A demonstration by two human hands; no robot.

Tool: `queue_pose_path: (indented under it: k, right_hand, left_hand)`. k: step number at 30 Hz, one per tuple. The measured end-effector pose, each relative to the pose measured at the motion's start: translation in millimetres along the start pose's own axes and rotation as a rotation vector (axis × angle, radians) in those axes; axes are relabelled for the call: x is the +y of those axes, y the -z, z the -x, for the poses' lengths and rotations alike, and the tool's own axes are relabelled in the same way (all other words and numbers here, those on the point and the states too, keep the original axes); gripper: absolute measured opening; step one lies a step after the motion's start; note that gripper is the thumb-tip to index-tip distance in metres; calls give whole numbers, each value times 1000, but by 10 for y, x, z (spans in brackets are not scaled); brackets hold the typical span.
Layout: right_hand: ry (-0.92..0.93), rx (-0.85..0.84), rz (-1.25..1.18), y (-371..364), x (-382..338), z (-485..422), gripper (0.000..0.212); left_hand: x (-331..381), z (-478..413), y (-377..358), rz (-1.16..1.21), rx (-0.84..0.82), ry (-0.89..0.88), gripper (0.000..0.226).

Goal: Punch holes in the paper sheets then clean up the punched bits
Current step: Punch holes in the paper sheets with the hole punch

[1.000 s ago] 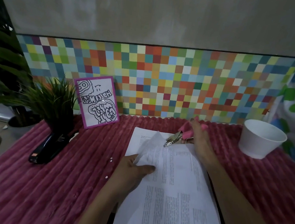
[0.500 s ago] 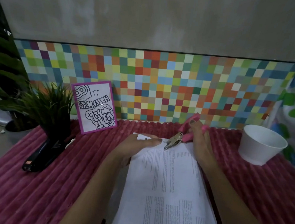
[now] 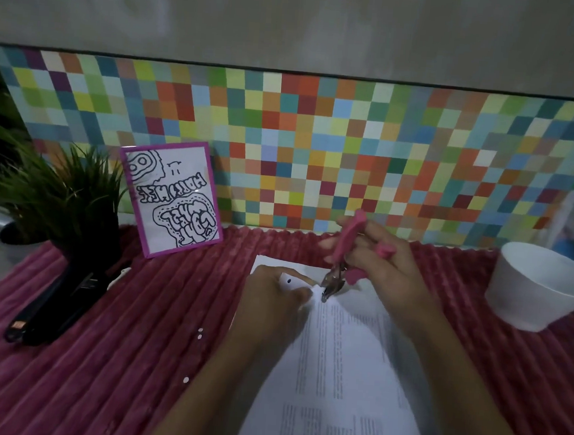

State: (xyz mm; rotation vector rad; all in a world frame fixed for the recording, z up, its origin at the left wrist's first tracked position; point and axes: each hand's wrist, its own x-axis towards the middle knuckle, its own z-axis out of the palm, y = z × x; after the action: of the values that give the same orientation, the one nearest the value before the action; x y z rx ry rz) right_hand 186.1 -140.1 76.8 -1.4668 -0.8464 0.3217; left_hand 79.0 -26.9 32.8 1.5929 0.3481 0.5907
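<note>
Paper sheets [image 3: 335,375] lie on the red cloth [image 3: 111,375]; the left hand [image 3: 272,302], flat a moment ago, now pinches their top edge. Right hand [image 3: 387,273] clasps the pink punch [image 3: 347,242], its nose at that edge.

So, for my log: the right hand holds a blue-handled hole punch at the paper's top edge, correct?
No: the head view shows pink handles on the hole punch; the right hand does hold it at the top edge of the paper.

The paper sheets [image 3: 335,375] lie on the cloth [image 3: 94,374], hole punch [image 3: 340,266] at their far edge, cup [image 3: 540,292] to their right, punched bits [image 3: 200,334] just left, stapler [image 3: 55,302] farther left, plant [image 3: 57,199] and card [image 3: 172,198] behind to the left.
</note>
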Motion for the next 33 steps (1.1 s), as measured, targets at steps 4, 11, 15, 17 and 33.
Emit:
queue_pose_path:
  k: [4, 11, 15, 17, 33]
  right_hand:
    - [-146, 174, -143, -133, 24, -59, 21]
    - [-203, 320, -306, -113, 58, -38, 18]
    - [-226, 345, -318, -83, 56, -24, 17]
    - [-244, 351, -298, -45, 63, -27, 15]
    - [-141, 391, -210, -58, 74, -45, 13]
  left_hand:
    - [-29, 10, 58, 71, 17, -30, 42]
    - [36, -6, 67, 189, 65, 120, 38]
    - [19, -14, 63, 17, 138, 73, 31]
    - [34, -6, 61, -107, 141, 33, 33]
    - [65, 9, -12, -376, 183, -16, 13]
